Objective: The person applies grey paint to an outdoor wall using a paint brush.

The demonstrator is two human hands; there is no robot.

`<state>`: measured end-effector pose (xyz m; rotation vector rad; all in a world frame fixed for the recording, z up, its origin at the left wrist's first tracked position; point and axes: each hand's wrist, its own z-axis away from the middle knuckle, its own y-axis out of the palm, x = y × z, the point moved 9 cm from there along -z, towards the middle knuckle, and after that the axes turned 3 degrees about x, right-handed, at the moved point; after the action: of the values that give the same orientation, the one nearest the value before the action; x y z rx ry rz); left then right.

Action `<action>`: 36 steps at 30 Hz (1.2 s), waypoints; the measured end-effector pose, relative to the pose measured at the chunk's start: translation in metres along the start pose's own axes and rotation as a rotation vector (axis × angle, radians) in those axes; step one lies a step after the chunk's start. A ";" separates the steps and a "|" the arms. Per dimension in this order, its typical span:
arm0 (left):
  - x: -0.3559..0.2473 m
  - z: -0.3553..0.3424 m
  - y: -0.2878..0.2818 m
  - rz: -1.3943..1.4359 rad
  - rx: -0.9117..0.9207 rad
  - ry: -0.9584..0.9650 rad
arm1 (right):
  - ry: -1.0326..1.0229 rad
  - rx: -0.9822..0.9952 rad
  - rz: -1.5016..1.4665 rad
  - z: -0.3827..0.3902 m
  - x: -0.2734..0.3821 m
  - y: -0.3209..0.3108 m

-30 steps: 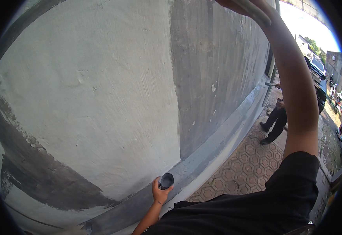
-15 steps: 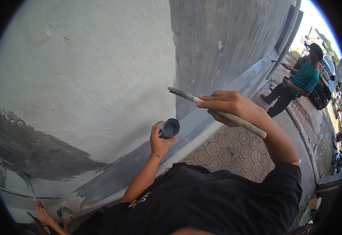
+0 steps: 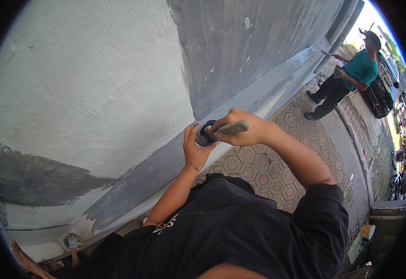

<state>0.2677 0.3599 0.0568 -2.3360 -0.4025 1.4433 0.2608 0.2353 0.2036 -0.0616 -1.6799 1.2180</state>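
Note:
My left hand (image 3: 196,149) is wrapped round a small dark paint cup (image 3: 204,136), held up close to the wall. Gripped in my right hand (image 3: 249,124) is a paintbrush (image 3: 238,127); its pale, worn handle points back toward me. The bristle end is down in the cup, hidden by my fingers and the rim. Beyond my hands stands the wall (image 3: 91,88), partly whitish and partly covered with streaky grey paint (image 3: 249,51).
At the far right a person in a teal shirt (image 3: 362,67) holds a brush toward the wall. Another person's hand (image 3: 26,260) and a paint cup (image 3: 72,241) show at lower left. Hexagonal paving (image 3: 268,172) lies below, with a dark vehicle (image 3: 383,93) beyond.
My right hand has brought the brush down and left from beside the wall, putting its tip into the cup. The cup has risen slightly. The lower-left person's hand has dropped from the wall.

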 end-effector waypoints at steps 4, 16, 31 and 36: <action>0.007 0.006 0.011 -0.010 0.002 -0.065 | 0.006 -0.034 -0.026 -0.002 -0.023 0.006; 0.097 0.033 -0.038 0.047 -0.161 -0.353 | 0.173 -0.548 -0.928 0.026 -0.126 0.028; 0.143 0.105 -0.118 0.221 -0.285 -0.506 | 0.397 -1.175 -1.248 -0.033 -0.225 0.189; 0.151 0.104 -0.125 0.232 -0.237 -0.491 | 0.319 -1.275 -1.276 -0.028 -0.178 0.146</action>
<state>0.2339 0.5517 -0.0494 -2.2382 -0.4618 2.1998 0.2975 0.2275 -0.0250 0.0433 -1.4588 -0.8133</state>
